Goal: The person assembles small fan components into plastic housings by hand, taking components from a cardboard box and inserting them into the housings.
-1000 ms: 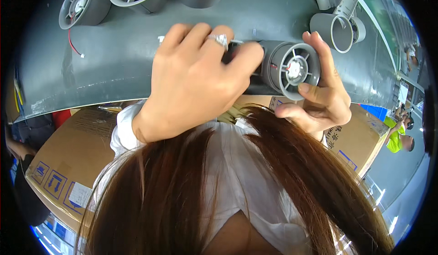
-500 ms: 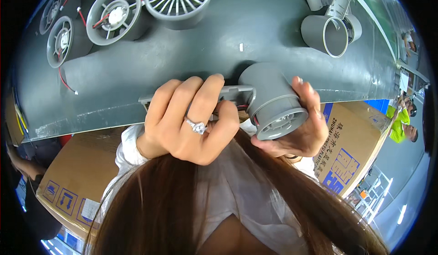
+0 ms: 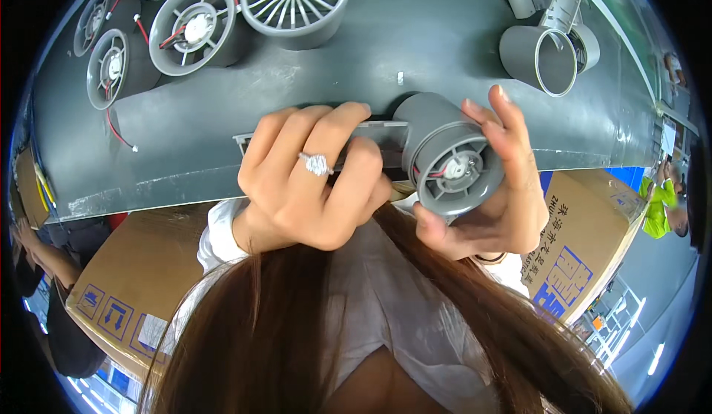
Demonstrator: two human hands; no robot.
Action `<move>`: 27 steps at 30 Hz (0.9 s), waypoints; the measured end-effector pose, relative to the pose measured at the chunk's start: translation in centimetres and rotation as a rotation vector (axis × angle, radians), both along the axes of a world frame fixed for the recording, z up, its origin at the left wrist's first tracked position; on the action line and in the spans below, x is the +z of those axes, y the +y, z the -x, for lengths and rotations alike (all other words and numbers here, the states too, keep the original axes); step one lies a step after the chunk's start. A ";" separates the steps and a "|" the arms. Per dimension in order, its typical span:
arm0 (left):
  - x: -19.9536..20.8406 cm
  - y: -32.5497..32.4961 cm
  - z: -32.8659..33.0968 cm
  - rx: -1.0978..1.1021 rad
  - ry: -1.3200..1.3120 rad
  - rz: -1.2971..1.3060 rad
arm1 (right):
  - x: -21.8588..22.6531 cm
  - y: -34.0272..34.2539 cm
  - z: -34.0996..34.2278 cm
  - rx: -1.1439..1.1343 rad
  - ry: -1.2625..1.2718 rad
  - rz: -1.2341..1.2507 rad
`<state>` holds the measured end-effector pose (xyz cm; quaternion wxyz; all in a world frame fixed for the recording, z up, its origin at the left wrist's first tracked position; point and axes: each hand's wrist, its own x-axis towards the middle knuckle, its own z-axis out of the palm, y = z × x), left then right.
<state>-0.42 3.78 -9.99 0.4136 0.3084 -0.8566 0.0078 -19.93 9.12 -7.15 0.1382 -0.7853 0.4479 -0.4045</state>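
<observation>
Near the table's front edge I hold a grey plastic fan housing point(image 3: 434, 117), a cylinder with a long flat arm point(image 3: 389, 134) reaching left. Its ribbed end, with a small motor point(image 3: 457, 166) and red wire inside, faces up toward me. My left hand point(image 3: 315, 180), with a ring on it, is closed round the flat arm and hides most of it. My right hand point(image 3: 512, 184) curves about the right side of the cylinder. Its thumb lies at the lower rim and its fingertips are by the upper edge, some fingers lifted and spread.
Several grey fan rings point(image 3: 194, 28) with motors and red wires stand at the table's far left, beside a grilled grey piece point(image 3: 295, 6). Another grey housing point(image 3: 538, 58) lies at the far right. Cardboard boxes point(image 3: 586, 229) flank me; other people are in the background.
The housing has tilted so its ribbed end and motor turn further up toward me. My right hand's fingers have lifted and spread. My left hand has kept its hold on the flat arm.
</observation>
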 end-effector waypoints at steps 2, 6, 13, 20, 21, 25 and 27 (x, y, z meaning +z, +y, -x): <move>0.0 0.0 0.0 0.023 -0.002 -0.085 | -0.5 -0.3 0.0 -0.007 -0.054 -0.002; -0.2 0.2 -0.1 0.043 0.037 -0.127 | -0.5 -0.5 -0.5 -0.101 -0.161 -0.082; 0.8 0.2 -0.4 0.043 0.032 -0.296 | -1.1 -1.6 -0.4 -0.107 -0.167 -0.077; 0.4 0.2 -0.8 -0.001 0.049 -0.255 | -1.5 -1.4 -0.5 -0.101 -0.246 -0.134; 0.2 0.2 -0.8 -0.002 0.064 -0.220 | -1.5 -1.3 -0.4 -0.087 -0.242 -0.126; -0.1 0.4 -0.9 -0.008 0.099 -0.182 | -0.6 -0.9 -0.5 -0.100 -0.165 -0.216; 0.1 0.6 -1.0 -0.020 0.133 -0.246 | -0.8 -0.9 -0.1 -0.037 -0.183 -0.273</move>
